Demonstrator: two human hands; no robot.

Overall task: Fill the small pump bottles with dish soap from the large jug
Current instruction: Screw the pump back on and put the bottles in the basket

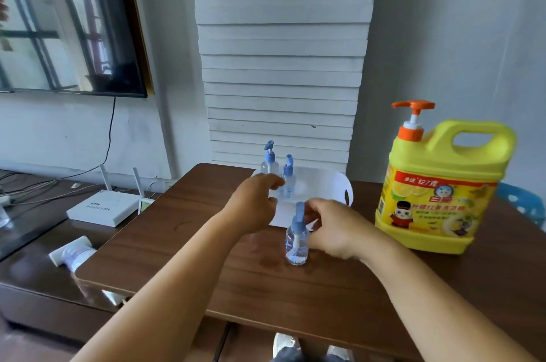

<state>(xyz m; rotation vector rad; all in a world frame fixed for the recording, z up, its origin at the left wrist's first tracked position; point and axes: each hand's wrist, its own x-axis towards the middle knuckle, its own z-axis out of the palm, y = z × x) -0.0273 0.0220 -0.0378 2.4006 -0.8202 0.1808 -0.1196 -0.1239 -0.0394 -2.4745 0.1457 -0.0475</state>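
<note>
A small clear pump bottle with a blue pump stands on the brown table, in front of me. My right hand is beside it, its thumb and fingertips pinching the blue pump head. My left hand hovers a little to the left and behind, fingers loosely curled and apart, holding nothing. Two more small pump bottles stand in a white basin just beyond my left hand. The large yellow jug with an orange pump stands upright at the right of the table.
Left of the table a lower dark cabinet carries a white router, cables and a white tube. A screen hangs on the wall at the upper left. White slatted panels stand behind the table. A blue plastic thing shows behind the jug.
</note>
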